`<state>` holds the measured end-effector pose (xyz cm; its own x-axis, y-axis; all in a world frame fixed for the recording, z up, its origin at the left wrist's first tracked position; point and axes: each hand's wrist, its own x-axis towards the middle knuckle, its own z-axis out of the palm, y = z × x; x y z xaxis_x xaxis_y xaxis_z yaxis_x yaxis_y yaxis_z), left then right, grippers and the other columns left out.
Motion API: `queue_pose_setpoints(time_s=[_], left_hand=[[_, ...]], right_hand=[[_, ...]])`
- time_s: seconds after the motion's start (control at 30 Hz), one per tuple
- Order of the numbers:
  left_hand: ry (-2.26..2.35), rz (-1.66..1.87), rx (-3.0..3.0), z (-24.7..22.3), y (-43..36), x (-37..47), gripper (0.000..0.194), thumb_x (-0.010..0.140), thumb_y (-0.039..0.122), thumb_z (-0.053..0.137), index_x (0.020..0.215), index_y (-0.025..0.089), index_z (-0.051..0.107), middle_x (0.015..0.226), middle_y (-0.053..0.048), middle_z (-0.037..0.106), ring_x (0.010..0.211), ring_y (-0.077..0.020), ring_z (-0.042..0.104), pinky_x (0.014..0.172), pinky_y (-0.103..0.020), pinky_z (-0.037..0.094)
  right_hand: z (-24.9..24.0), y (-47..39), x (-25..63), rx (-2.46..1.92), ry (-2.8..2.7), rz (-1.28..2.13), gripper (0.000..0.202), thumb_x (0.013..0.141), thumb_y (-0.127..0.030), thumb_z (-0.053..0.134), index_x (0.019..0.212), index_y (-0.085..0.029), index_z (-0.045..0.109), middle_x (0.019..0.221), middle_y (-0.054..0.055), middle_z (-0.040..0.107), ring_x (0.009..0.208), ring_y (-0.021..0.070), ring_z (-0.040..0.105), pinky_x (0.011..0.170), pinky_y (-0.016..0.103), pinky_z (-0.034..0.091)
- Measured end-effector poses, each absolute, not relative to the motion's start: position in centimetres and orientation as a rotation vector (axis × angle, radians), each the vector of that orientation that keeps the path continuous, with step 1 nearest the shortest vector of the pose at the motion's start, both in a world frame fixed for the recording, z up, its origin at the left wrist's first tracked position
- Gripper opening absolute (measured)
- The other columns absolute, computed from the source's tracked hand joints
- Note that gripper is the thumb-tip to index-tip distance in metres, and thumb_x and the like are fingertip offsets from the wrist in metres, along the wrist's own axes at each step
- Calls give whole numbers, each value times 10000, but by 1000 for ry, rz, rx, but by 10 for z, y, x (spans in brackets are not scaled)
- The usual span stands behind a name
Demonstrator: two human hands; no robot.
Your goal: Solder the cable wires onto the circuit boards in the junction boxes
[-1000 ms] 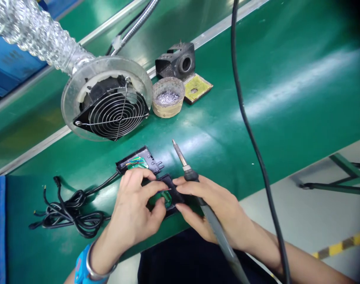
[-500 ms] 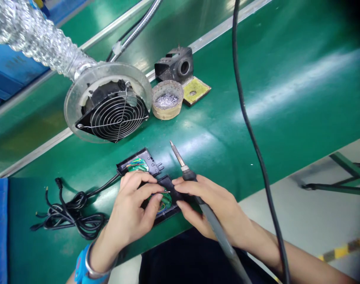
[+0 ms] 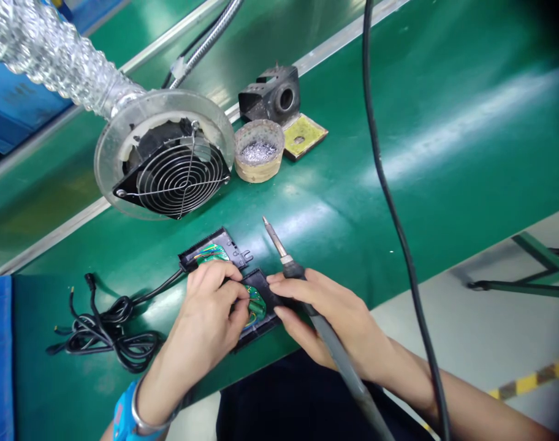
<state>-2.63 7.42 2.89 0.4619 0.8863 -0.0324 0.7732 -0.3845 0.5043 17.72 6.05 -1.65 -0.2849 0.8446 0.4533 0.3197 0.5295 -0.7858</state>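
My left hand (image 3: 212, 306) is closed in a pinch over the nearer black plastic case half (image 3: 263, 288), at the left edge of its green circuit board (image 3: 257, 303). A thin wire runs to its fingertips; the fingers cover most of it. My right hand (image 3: 332, 312) is wrapped round a soldering iron (image 3: 328, 334), its bare tip pointing up and away from the board. The right fingertips also touch the right end of that case half. Just beyond lies a second black case half (image 3: 233, 248) with a green board (image 3: 212, 252) and coloured wires, partly behind my left hand.
A coiled black cable (image 3: 118, 331) lies at left, leading into the farther case half. A fume extractor fan (image 3: 182, 184) hangs at upper left. Behind stand a bowl of solder bits (image 3: 258, 162), an iron stand (image 3: 270, 98) and a yellow sponge (image 3: 302, 136). A black cord (image 3: 387, 190) hangs at right.
My left fingers have curled and drawn back slightly left, uncovering more of the nearer board. The wire stub that stuck out past them is less visible. My right hand and the iron have hardly moved.
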Motion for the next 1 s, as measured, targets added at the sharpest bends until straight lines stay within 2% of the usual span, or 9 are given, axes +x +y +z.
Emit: queue_pose_setpoints(time_s=[0.1, 0.2, 0.4, 0.57, 0.7, 1.0], left_hand=[[1389, 321, 2248, 29, 74, -26, 131, 884, 103, 527, 847, 192, 616, 1056, -61, 559, 1063, -222, 510, 922, -419, 429], [1396, 328, 2241, 29, 75, -25, 128, 872, 98, 540, 834, 195, 614, 1045, -56, 565, 1065, -221, 513, 923, -419, 424], [1406, 355, 2232, 28, 73, -24, 139, 866, 97, 551, 811, 196, 631, 1029, -50, 581, 1063, -219, 527, 926, -419, 418], [1407, 366, 2243, 27, 73, -25, 145, 872, 104, 558, 808, 199, 647, 1028, -47, 587, 1068, -215, 530, 925, -412, 416], [1417, 388, 2251, 26, 73, -24, 146, 873, 98, 562, 804, 195, 647, 1022, -45, 593, 1077, -214, 536, 938, -414, 415], [1443, 396, 2255, 26, 71, -22, 139, 858, 98, 570, 796, 203, 636, 1015, -46, 602, 1097, -233, 551, 939, -436, 427]], right_hand=[[-6, 57, 188, -990, -1808, 707, 374, 877, -39, 523, 1211, -203, 565, 959, 34, 710, 746, 135, 649, 647, 261, 544], [9, 50, 204, -981, -1827, 735, 442, 866, -86, 520, 1289, -208, 553, 875, 45, 678, 729, 162, 638, 613, 296, 536], [15, 42, 211, -939, -1839, 777, 328, 790, -104, 513, 1082, -152, 656, 680, 48, 583, 538, 155, 513, 444, 305, 428], [7, 48, 201, -892, -1830, 791, 331, 745, -75, 506, 1036, -149, 646, 682, 36, 579, 519, 145, 497, 439, 295, 408], [9, 50, 200, -908, -1836, 830, 326, 762, -62, 492, 1038, -146, 645, 738, 50, 625, 550, 140, 516, 474, 293, 435], [13, 49, 201, -939, -1830, 861, 323, 771, -46, 488, 1027, -153, 654, 734, 47, 625, 562, 143, 532, 491, 291, 440]])
